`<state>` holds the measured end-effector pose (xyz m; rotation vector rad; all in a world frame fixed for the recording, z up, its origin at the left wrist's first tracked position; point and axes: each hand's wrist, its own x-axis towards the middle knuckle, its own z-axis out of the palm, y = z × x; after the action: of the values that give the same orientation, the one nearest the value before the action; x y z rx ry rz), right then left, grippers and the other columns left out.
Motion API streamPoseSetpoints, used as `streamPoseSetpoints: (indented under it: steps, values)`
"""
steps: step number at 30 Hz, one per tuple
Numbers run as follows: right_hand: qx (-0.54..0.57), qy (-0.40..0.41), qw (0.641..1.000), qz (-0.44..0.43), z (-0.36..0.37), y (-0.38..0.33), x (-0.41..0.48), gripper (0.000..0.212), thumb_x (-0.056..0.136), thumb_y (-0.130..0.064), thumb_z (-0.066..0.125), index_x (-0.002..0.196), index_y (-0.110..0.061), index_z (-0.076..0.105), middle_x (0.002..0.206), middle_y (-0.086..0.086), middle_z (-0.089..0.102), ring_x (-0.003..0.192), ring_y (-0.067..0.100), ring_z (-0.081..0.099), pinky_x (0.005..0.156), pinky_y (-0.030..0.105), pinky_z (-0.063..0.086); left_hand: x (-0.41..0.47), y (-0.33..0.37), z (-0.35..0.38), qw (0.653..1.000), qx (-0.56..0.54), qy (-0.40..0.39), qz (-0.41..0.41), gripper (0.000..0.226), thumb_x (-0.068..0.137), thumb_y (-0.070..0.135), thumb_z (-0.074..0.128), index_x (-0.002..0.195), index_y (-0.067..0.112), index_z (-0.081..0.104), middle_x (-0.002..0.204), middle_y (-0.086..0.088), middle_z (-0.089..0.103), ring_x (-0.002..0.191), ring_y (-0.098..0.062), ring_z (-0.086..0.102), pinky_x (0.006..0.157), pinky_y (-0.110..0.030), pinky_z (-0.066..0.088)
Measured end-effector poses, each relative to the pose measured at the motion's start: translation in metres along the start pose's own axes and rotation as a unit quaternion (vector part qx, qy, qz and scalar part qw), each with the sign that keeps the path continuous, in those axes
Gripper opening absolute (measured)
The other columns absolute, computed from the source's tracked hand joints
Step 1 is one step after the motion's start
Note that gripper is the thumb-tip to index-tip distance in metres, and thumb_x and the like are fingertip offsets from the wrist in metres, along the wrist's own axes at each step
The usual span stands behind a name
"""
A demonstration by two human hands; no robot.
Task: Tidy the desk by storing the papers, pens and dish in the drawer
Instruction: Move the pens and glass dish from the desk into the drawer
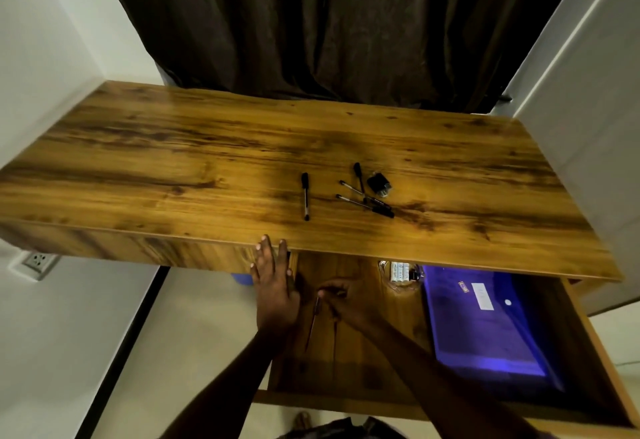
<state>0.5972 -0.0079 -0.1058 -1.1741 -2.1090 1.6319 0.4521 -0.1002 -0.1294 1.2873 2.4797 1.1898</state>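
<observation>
Counter (207,161) mostly bare now; drawer (349,362) beneath its near edge is pulled open.

Done, as far as I can judge: purple folder (485,328) lies flat in the right half of the drawer, likely holding the papers. Glass dish (401,276) sits in the drawer's far part, just left of the folder, with small batteries in it.

In progress: right hand (346,300) is down in the left part of the drawer, fingertips pinching one pen (314,321) near its top end, tip pointing toward the near side; looks like it is being set on the drawer floor. Left hand (275,283) is flat, fingers spread, on the drawer's left wall with fingertips at the counter's near edge.

Left: four pens on the counter, one lone pen (305,196) mid-counter, three crossed pens (367,196) just right of it. Small dark object (379,184) touches that cluster on its right; can't tell what it is. Then shut the drawer.
</observation>
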Motion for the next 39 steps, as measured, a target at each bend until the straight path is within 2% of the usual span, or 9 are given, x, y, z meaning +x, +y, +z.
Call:
streamPoseSetpoints:
  steps: [4, 9, 13, 16, 21, 26, 29, 34, 39]
  values:
    - [0.016, 0.004, 0.999, 0.032, 0.026, 0.015, 0.001, 0.014, 0.089, -0.012, 0.068, 0.101, -0.011, 0.073, 0.072, -0.01, 0.067, 0.045, -0.003, 0.057, 0.045, 0.016, 0.045, -0.001, 0.003, -0.003, 1.0, 0.01, -0.009, -0.006, 0.072, 0.087, 0.012, 0.034, 0.156, 0.021, 0.014, 0.164, -0.004, -0.007, 0.15, -0.023, -0.013, 0.12, -0.05, 0.001]
    - [0.035, 0.021, 0.998, 0.045, 0.039, 0.018, 0.001, 0.015, 0.092, -0.007, 0.062, 0.094, -0.019, 0.072, 0.082, 0.003, 0.071, 0.053, 0.007, 0.06, 0.042, 0.016, 0.043, -0.002, 0.007, -0.005, 1.0, 0.013, -0.013, -0.015, 0.074, 0.084, 0.013, 0.031, 0.156, 0.021, 0.014, 0.164, -0.003, -0.006, 0.151, -0.023, -0.013, 0.12, -0.05, 0.002]
    - [-0.053, -0.008, 0.998, 0.021, 0.042, 0.026, 0.009, 0.018, 0.094, -0.016, 0.06, 0.107, -0.015, 0.072, 0.1, 0.002, 0.073, 0.073, 0.004, 0.065, 0.057, 0.01, 0.049, -0.001, 0.007, -0.004, 1.0, 0.018, -0.02, -0.013, 0.074, 0.086, 0.01, 0.034, 0.156, 0.021, 0.012, 0.164, -0.004, -0.007, 0.151, -0.024, -0.013, 0.12, -0.052, 0.004]
    - [-0.143, -0.033, 0.989, 0.01, 0.046, 0.031, 0.012, 0.025, 0.094, -0.028, 0.059, 0.117, -0.025, 0.069, 0.11, -0.002, 0.072, 0.09, 0.01, 0.068, 0.072, 0.019, 0.055, -0.001, 0.007, -0.005, 0.999, 0.023, -0.021, -0.018, 0.07, 0.087, 0.016, 0.027, 0.156, 0.02, 0.013, 0.164, -0.003, -0.006, 0.151, -0.023, -0.012, 0.12, -0.051, 0.004]
    - [-0.23, -0.045, 0.972, -0.012, 0.05, 0.026, 0.007, 0.031, 0.094, -0.035, 0.053, 0.124, -0.032, 0.06, 0.113, -0.002, 0.068, 0.096, 0.017, 0.067, 0.073, 0.03, 0.055, -0.001, 0.011, -0.005, 0.999, 0.029, -0.016, -0.021, 0.07, 0.091, 0.008, 0.034, 0.156, 0.022, 0.011, 0.164, -0.001, -0.009, 0.15, -0.021, -0.015, 0.12, -0.047, 0.002]
    - [-0.262, -0.06, 0.962, -0.036, 0.05, 0.018, 0.004, 0.045, 0.097, -0.033, 0.049, 0.142, -0.033, 0.044, 0.13, 0.0, 0.057, 0.115, 0.021, 0.06, 0.081, 0.024, 0.047, -0.001, 0.008, -0.005, 0.999, 0.027, -0.019, -0.02, 0.066, 0.094, 0.009, 0.035, 0.156, 0.019, 0.013, 0.164, -0.003, -0.006, 0.15, -0.022, -0.013, 0.121, -0.049, 0.006]
    - [-0.236, -0.03, 0.969, -0.067, 0.042, 0.016, 0.002, 0.038, 0.096, -0.034, 0.046, 0.132, -0.029, 0.055, 0.126, 0.002, 0.061, 0.11, 0.021, 0.062, 0.09, 0.033, 0.05, -0.002, 0.006, -0.005, 0.999, 0.027, -0.018, -0.016, 0.062, 0.094, 0.021, 0.025, 0.156, 0.018, 0.014, 0.164, -0.004, -0.004, 0.151, -0.022, -0.011, 0.121, -0.049, 0.006]
    - [-0.314, 0.084, 0.928, -0.183, 0.006, -0.024, 0.013, 0.038, 0.094, -0.05, 0.036, 0.11, -0.027, 0.062, 0.096, -0.005, 0.067, 0.075, 0.006, 0.059, 0.068, 0.027, 0.049, 0.001, 0.003, -0.001, 0.998, 0.044, -0.024, -0.023, 0.063, 0.096, 0.022, 0.033, 0.156, 0.018, 0.015, 0.164, -0.005, -0.004, 0.151, -0.023, -0.01, 0.12, -0.05, 0.007]
    - [-0.271, 0.102, 0.936, -0.199, -0.018, -0.077, 0.073, 0.022, 0.098, -0.03, 0.046, 0.11, -0.02, 0.061, 0.102, 0.001, 0.063, 0.087, 0.012, 0.059, 0.077, 0.028, 0.05, 0.001, 0.006, -0.001, 0.998, 0.047, -0.024, -0.031, 0.058, 0.099, 0.03, 0.019, 0.155, 0.018, 0.016, 0.164, -0.006, -0.003, 0.151, -0.023, -0.009, 0.12, -0.049, 0.009]
